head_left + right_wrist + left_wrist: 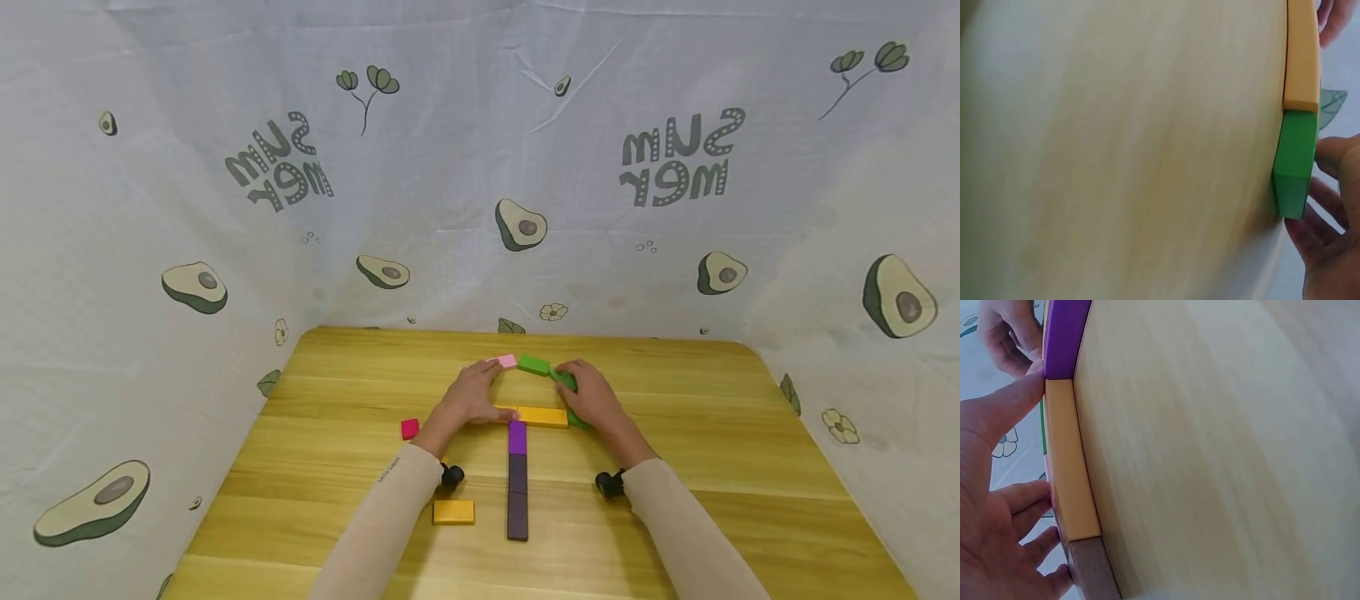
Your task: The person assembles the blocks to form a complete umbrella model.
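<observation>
My left hand (pixel 472 396) lies palm down with fingers spread at the left of a block outline. Its fingertips are at a pink block (pixel 507 362), and its thumb reaches the joint between the yellow blocks above the purple block (pixel 517 437). In the left wrist view, a yellow block (pixel 1072 462) runs from the purple one to a brownish block (pixel 1092 565). My right hand (pixel 594 398) pinches a green block (pixel 565 380) at the outline's right side. Another green block (pixel 533 366) sits at the top, and a third (pixel 1295 147) meets the yellow row's right end.
Two dark blocks (pixel 517 492) continue the column below the purple one. A loose yellow block (pixel 453 512) lies beside my left forearm, and a small red block (pixel 409 429) lies farther left. A patterned cloth (pixel 450 167) hangs behind the wooden table (pixel 750 500).
</observation>
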`<state>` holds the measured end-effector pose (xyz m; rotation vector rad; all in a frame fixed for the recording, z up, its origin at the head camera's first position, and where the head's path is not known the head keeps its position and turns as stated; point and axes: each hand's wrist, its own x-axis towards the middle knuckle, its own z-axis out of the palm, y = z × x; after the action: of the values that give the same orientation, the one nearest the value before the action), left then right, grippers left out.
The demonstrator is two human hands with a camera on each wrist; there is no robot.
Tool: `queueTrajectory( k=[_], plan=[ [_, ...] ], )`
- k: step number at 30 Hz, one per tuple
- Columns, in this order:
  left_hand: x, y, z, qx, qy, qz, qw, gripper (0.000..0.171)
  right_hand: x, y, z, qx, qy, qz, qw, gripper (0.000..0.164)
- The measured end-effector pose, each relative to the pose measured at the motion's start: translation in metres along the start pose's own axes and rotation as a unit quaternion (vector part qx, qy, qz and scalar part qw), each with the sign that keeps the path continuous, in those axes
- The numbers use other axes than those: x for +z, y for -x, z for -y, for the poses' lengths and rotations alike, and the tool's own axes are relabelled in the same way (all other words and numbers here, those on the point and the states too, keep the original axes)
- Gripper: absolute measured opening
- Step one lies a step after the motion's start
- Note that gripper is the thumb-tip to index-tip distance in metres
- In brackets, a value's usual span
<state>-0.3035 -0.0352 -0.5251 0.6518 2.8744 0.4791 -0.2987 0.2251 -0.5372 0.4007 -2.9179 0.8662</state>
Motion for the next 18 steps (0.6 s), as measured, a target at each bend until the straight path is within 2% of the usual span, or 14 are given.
queueTrajectory(
  k=[12,18],
  plan=[
    [0.0016,-0.0009,0.0005,0.003,-0.004,-0.004,1.0,0.102,-0.0003,0.0039,-0.0022,-0.005,-0.004,-0.002,1.0,0.031],
    [0.0018,-0.0009,0.0007,0.004,-0.011,-0.003,0.9999,0.102,-0.0005,0.0066,-0.0042,0.002,-0.027,-0.008,1.0,0.032]
  ],
)
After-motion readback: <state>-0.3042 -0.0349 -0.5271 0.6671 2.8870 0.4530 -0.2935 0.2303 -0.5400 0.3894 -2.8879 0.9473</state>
